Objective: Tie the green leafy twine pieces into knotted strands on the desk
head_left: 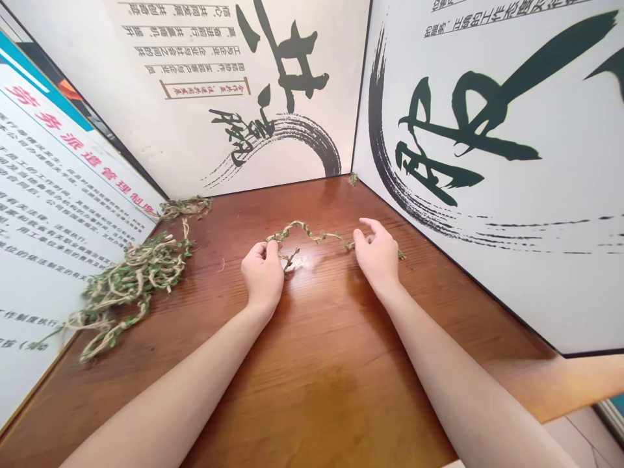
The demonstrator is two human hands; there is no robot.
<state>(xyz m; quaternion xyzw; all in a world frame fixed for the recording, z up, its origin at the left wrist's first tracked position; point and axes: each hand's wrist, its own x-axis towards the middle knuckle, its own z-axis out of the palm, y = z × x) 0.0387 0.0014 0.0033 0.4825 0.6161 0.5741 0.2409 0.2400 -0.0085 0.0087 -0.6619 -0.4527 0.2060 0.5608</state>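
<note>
A thin twine garland [319, 238] with small green leaves runs in a wavy line across the wooden table. Its left part is pinched between the thumb and fingers of my left hand [263, 276], and a short leafy end hangs out beside the thumb. My right hand [377, 257] is over the other part, thumb and index finger apart. The garland goes out of sight at this hand and shows again just past it on the right. Whether the lower fingers touch it is hidden.
A tangled heap of the same leafy twine [139, 273] lies at the table's left edge, with a smaller bunch [185, 207] behind it. A green scrap [353, 179] sits in the far corner. Printed panels [273, 156] stand upright around the wooden table [312, 370].
</note>
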